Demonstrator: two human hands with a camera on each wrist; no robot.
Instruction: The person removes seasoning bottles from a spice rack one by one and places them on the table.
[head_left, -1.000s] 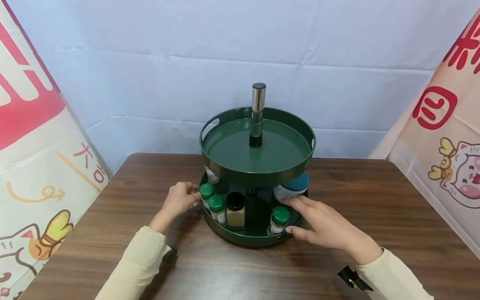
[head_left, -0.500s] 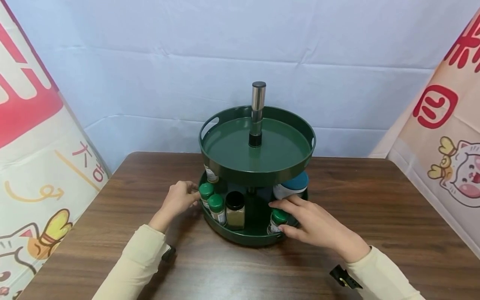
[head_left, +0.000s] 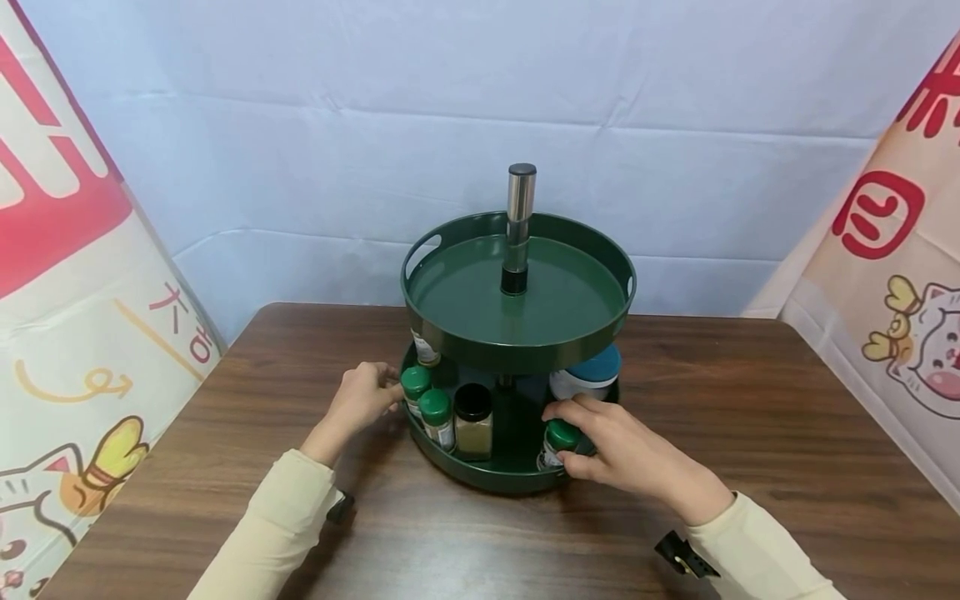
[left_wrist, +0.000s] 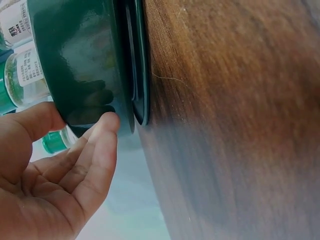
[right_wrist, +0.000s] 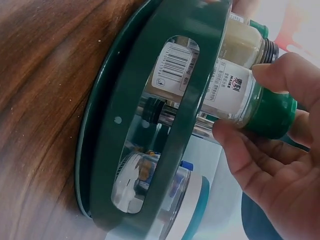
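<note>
On the table stands a green two-tier turntable rack [head_left: 517,312] with a steel post. My left hand [head_left: 358,402] holds the left rim of its lower tray [left_wrist: 82,55], thumb at the rim's edge and fingers against the outer wall. At the lower tray's front right, my right hand [head_left: 622,446] grips a green-capped spice jar [right_wrist: 232,92] near its cap, thumb on one side and fingers on the other. The jar is upright inside the tray, partly hidden in the head view. Two green-capped jars [head_left: 436,417] and a black-capped jar [head_left: 472,423] stand at front left.
Behind the right hand, a blue-lidded tub [head_left: 592,373] sits in the lower tray. Another jar [head_left: 425,350] stands at back left under the upper tier. The brown wooden table [head_left: 480,550] spreads around; a pale cloth [head_left: 315,167] hangs behind it.
My right hand has moved left and slightly down from beside the blue-lidded tub and closed round the front-right spice jar. My left hand stays on the tray rim.
</note>
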